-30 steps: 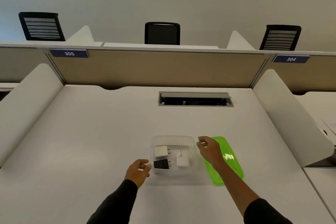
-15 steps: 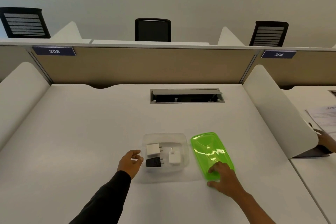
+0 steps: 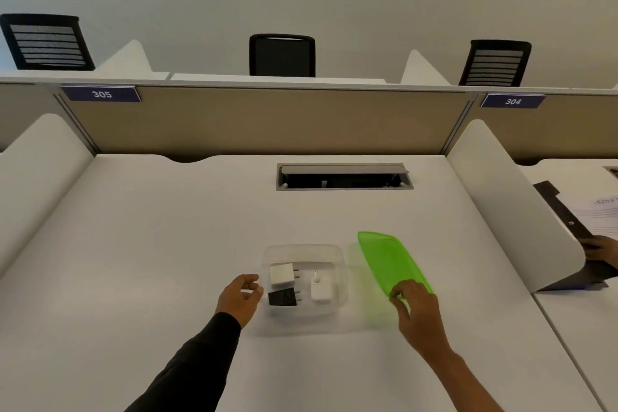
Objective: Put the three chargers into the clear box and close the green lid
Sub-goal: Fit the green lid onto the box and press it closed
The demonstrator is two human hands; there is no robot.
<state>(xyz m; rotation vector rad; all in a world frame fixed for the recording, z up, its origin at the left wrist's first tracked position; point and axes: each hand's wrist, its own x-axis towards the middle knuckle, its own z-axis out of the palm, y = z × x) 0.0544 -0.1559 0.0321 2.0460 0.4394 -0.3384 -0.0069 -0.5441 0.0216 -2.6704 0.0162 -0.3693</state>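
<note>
A clear box [image 3: 339, 256] sits on the white desk near me. Inside it lie a white charger [image 3: 281, 274], a black charger [image 3: 282, 298] just below it, and a smaller white charger [image 3: 321, 289] to their right. The green lid [image 3: 388, 261] is right of the box, tilted with its near end raised off the desk. My right hand [image 3: 416, 309] grips that near end. My left hand [image 3: 240, 298] rests against the box's left wall, fingers curled and holding nothing.
A cable slot [image 3: 344, 176] opens in the desk behind the box. White dividers [image 3: 515, 204] flank the desk, with a beige partition behind. Another person's hand [image 3: 602, 249] holds a clipboard with papers at the right edge.
My right hand went from the box rim to the lid's near end and has lifted that end off the desk. My left hand stayed by the box.
</note>
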